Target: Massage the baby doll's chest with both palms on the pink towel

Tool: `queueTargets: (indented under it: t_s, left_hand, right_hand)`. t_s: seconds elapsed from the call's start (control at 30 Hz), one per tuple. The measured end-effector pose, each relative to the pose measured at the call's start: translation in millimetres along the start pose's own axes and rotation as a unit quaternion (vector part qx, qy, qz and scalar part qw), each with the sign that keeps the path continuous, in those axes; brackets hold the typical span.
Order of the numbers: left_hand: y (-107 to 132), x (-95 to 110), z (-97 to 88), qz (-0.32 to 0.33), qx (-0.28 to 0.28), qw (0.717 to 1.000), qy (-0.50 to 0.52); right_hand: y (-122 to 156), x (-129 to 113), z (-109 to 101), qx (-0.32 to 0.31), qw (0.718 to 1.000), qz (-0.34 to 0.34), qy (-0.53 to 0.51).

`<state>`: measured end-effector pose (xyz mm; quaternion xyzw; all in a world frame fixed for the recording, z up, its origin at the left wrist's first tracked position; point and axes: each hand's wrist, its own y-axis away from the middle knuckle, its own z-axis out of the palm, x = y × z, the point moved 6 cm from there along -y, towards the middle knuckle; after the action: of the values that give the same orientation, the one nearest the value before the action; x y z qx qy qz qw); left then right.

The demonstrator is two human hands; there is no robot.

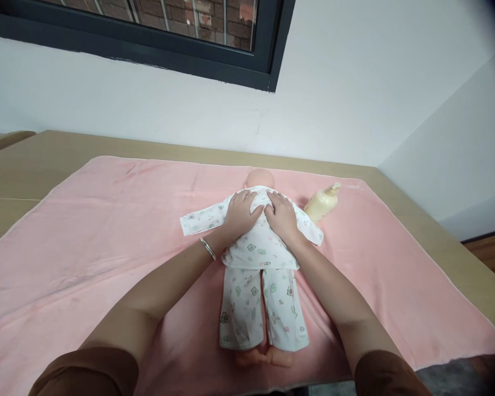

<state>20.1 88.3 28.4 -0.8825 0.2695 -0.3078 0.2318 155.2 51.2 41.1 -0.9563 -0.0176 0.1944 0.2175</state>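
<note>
A baby doll [260, 179] lies on its back on a pink blanket [107, 242], its head towards the wall and its bare feet towards me. It wears a white printed top [256, 247] and matching trousers [264, 311]. My left hand [241, 213] rests on the doll's chest on the left, fingers curled at the top's neckline. My right hand [281, 216] lies on the chest on the right, fingers together by the collar. The two hands nearly touch. A silver bangle [208, 248] circles my left wrist.
A cream-coloured doll part [322, 202] lies on the blanket just right of the doll's shoulder. The blanket covers a wooden table [45, 159] set against a white wall. A dark-framed window [157, 38] is above. Floor shows at the right edge.
</note>
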Motion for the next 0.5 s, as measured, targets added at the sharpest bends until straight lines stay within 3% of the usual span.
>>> queueTargets:
  t_s: [0.4,0.5]
  left_hand:
    - [-1.3,-0.2,1.6,0.005,0.001,1.0,-0.009]
    - [-1.6,5.7,-0.9,0.039,-0.001,0.999,-0.031]
  right_hand:
    - [0.6,-5.5,-7.6,-0.001,0.999,0.033,0.019]
    - [2.0,-7.3,-8.7,0.019,0.999,0.029,0.035]
